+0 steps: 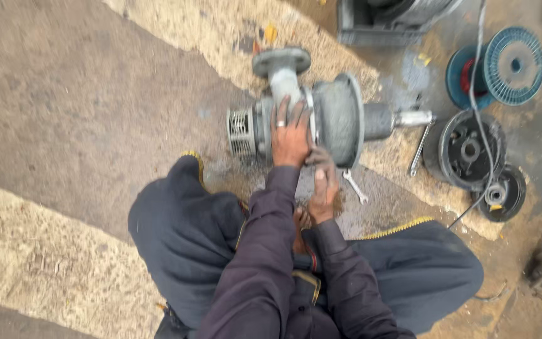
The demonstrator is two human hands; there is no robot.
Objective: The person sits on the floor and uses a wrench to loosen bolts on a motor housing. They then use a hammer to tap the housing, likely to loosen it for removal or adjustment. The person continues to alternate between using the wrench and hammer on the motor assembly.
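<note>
Left hand [290, 139] lies flat, fingers spread, on the grey pump [321, 116]. Right hand [323, 185] fingers press its underside; their grip is hidden. A spanner [356, 187] lies beside them, unused.

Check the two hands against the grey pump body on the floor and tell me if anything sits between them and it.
Nothing visible does. The left hand lies flat on the grey pump body, fingers spread over its middle. The right hand reaches the pump's underside; its fingertips are in shadow there. A spanner lies on the floor beside that hand, not between.
</note>
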